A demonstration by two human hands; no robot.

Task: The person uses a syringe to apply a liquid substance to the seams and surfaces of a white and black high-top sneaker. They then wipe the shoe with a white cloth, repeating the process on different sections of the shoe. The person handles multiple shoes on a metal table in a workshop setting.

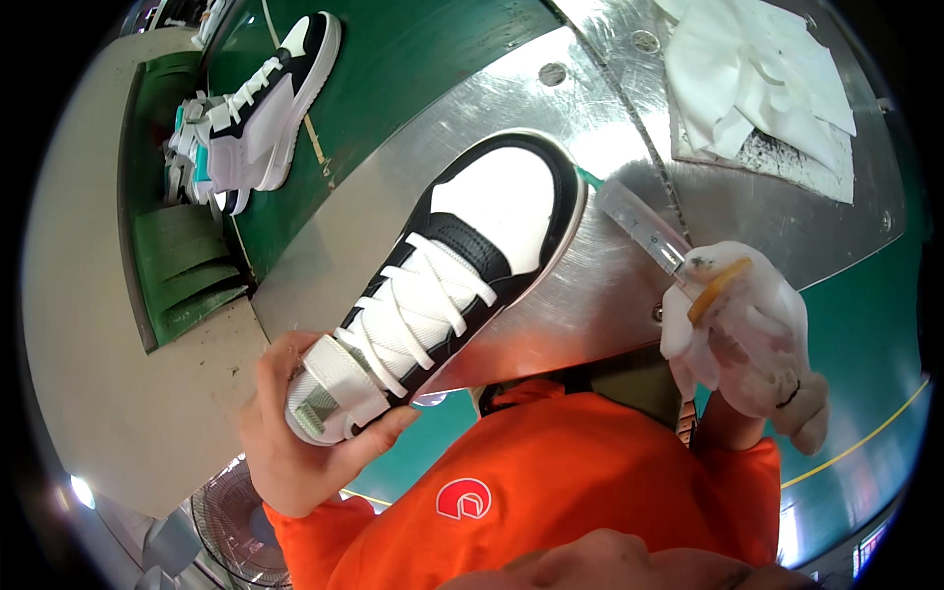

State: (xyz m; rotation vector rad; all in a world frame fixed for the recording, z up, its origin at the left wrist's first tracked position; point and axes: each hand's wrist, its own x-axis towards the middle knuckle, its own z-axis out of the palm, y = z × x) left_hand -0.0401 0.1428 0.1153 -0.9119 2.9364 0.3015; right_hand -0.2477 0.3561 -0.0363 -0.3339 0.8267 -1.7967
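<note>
Am gripping sneaker (447, 285) heel in closed left hand (295, 442); gloved right hand (747, 329) clenching syringe (654, 236), tip nearing toe. Application seemingly not started; finished pair (251, 113) waiting beyond.

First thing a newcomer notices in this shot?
The black-and-white sneaker lying mid-frame on the metal plate, its heel gripped by the bare left hand. Next, the gloved right hand at right holding a clear syringe-like tube aimed at the toe. More sneakers sit upper left on the green belt.
</note>
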